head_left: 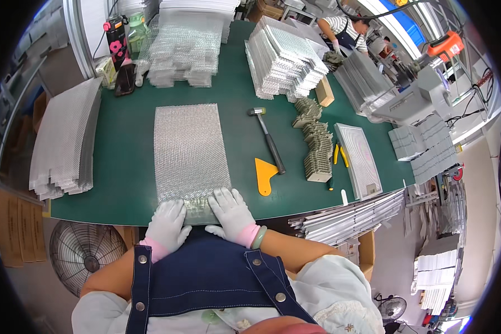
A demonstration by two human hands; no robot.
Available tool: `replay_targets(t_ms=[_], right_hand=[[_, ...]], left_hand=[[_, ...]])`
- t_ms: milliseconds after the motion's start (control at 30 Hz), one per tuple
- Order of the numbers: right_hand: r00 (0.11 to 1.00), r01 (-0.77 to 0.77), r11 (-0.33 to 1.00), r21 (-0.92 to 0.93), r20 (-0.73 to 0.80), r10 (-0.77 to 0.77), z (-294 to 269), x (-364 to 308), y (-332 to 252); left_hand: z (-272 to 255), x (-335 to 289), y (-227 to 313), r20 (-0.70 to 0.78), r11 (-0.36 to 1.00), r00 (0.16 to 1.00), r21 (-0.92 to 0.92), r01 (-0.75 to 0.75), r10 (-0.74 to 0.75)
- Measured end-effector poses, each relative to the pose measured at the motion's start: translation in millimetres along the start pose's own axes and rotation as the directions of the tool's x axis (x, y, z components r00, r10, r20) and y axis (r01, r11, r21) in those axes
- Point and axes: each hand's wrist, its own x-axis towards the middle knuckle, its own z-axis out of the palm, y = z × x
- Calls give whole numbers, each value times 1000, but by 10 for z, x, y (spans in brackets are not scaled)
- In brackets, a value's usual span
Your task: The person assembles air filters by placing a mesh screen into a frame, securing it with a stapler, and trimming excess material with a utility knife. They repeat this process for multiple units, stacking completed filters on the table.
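Flat on the green table in front of me lies a silvery mesh sheet (190, 147), with a shiny, clear-looking strip along its near end. My left hand (168, 224), in a white glove with a pink cuff, rests at the sheet's near left corner, fingers stretched out. At the near right corner my right hand (231, 215), gloved alike, lies with its fingers flat and spread. Both palms are over the table's front edge. Right of the sheet are a hammer (268, 142) with a dark handle and a yellow scraper (265, 177).
Stacks of mesh sheets stand at the left (67, 139), back (186, 47) and back right (284, 58). Grey-green clips (317, 150), yellow-handled pliers (340, 155) and a framed panel (359, 158) lie right. A phone (125, 79) and bottles (117, 42) sit back left. A co-worker (345, 33) is beyond.
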Motion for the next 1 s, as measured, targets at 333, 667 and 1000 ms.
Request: replay_targets(t_ms=[333, 667, 1000], right_hand=[[999, 2, 994, -113, -44, -7, 27, -10, -42], [994, -43, 998, -38, -103, 39, 73, -48, -36], [980, -52, 996, -70, -195, 37, 154, 27, -2]], left_hand=[[31, 23, -186, 19, 985, 991, 112, -132, 131], [134, 90, -137, -84, 983, 983, 93, -158, 166], [123, 128, -169, -26, 984, 986, 77, -161, 163]])
